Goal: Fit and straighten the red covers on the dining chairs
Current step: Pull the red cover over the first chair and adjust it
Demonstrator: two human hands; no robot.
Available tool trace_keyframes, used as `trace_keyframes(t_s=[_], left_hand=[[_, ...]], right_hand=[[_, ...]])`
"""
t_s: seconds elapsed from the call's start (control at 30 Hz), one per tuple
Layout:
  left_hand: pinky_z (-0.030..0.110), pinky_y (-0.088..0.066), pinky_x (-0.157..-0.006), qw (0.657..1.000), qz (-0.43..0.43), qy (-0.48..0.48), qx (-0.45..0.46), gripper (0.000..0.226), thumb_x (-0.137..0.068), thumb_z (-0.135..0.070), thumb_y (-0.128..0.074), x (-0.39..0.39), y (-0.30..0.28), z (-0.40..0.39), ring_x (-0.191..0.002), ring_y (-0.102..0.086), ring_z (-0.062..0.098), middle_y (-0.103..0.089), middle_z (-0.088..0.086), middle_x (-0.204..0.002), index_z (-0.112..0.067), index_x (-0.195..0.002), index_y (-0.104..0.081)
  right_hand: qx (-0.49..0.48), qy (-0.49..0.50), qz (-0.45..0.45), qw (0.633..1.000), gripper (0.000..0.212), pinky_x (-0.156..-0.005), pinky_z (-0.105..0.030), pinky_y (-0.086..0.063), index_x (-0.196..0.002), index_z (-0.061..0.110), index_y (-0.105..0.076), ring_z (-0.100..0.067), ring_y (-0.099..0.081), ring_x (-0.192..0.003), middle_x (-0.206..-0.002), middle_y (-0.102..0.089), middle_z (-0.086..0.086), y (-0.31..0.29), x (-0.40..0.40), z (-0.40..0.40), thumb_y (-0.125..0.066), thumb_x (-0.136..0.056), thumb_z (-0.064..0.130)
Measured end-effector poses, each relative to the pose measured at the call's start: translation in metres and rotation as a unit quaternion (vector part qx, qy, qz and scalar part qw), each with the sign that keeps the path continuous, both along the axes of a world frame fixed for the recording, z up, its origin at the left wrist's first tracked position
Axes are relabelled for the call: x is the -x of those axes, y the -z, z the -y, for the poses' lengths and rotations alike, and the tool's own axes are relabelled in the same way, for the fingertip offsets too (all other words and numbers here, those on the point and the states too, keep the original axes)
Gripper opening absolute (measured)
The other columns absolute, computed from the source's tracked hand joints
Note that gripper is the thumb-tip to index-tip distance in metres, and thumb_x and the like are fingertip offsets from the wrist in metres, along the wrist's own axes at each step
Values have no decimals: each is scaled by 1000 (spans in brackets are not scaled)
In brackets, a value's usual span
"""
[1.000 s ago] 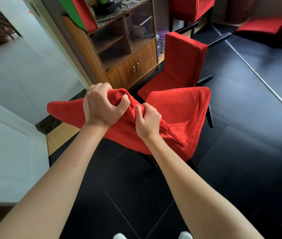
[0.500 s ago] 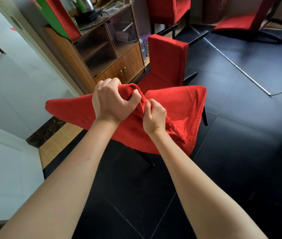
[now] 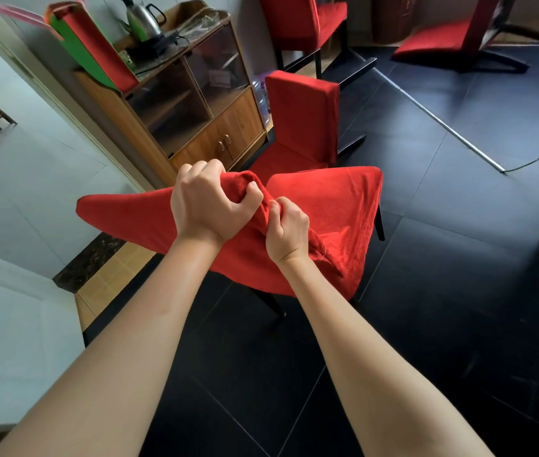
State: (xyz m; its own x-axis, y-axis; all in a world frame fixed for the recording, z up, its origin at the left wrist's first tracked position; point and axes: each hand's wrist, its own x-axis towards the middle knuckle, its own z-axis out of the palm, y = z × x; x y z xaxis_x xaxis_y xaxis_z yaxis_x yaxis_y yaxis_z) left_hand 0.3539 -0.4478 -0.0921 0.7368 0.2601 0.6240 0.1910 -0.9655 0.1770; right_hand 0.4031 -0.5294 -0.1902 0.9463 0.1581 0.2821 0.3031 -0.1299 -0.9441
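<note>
**tiltedframe:** ok so what's the person actually holding here? Looks like a big wad of red.

**chairguy22:** Both hands are on the red cover (image 3: 149,219) of the nearest chair (image 3: 337,206). The left hand (image 3: 210,206) has its fingers curled tight round a bunched ridge of the fabric, knuckles up, thumb tucked against the cloth. The right hand (image 3: 287,230) sits just beside it, nearly touching, and pinches the same ridge a bit lower down.

**tiltedframe:** and the cover itself, is it on the chair or not?

**chairguy22:** Partly, from what shows. It's draped over the chair top, with one flat red panel stretching out to the left and another covering the right side down to the black legs (image 3: 380,222). The gathered bit runs between the two hands and trails off toward the lower right. Can't tell how far it's seated underneath.

**tiltedframe:** what's around it?

**chairguy22:** Right behind it is a second chair (image 3: 304,117) already in red, upright. Two more red chairs farther back. A wooden cabinet (image 3: 195,117) with glass doors stands to the left, a metal kettle (image 3: 142,19) on top. Dark tiled floor (image 3: 459,275) under everything.
</note>
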Motion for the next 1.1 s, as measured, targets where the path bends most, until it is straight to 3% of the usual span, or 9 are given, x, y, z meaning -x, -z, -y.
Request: trace_keyframes(t_s=[0.23,0.5,0.73,0.9,1.1], left_hand=[[28,-37,-63,999,-26,-21,-23,57,-77,-61,-38,-5,4,24,-76,-53,25,-61,12,-75,-7,-74,-57],[28,-37,-62,998,-34,-19,-44,57,-78,-59,-39,-5,12,52,-73,-51,24,-61,13,-74,-6,-74,-58],[28,-38,-63,996,-55,-5,-75,56,-78,-56,-41,16,24,64,-72,-54,29,-62,15,-73,-3,-75,-60],[28,-35,-62,993,-55,18,-99,52,-79,-52,-45,29,37,77,-67,-50,25,-60,14,-68,-3,-71,-59],[31,-39,-62,991,-64,21,-115,54,-78,-54,-44,33,50,86,-71,-54,33,-60,16,-71,-3,-73,-59]], right_hand=[[-23,-8,6,1000,48,-63,-34,-35,-68,15,-45,-19,-46,-63,-65,-49,-2,8,-5,24,-24,-84,55],[-31,-14,5,999,51,-62,-26,-29,-67,14,-48,-16,-45,-59,-63,-51,-3,19,-5,54,-25,-83,57],[-28,-24,-5,999,62,-60,-29,-35,-66,7,-56,-18,-49,-59,-62,-54,-5,36,15,66,-28,-79,61],[-32,-3,-14,999,52,-59,-28,-31,-64,13,-48,-18,-45,-58,-60,-49,-4,55,29,75,-29,-79,59],[-35,11,-16,999,52,-59,-28,-27,-67,14,-47,-19,-45,-59,-63,-49,-3,65,37,85,-27,-78,60]])
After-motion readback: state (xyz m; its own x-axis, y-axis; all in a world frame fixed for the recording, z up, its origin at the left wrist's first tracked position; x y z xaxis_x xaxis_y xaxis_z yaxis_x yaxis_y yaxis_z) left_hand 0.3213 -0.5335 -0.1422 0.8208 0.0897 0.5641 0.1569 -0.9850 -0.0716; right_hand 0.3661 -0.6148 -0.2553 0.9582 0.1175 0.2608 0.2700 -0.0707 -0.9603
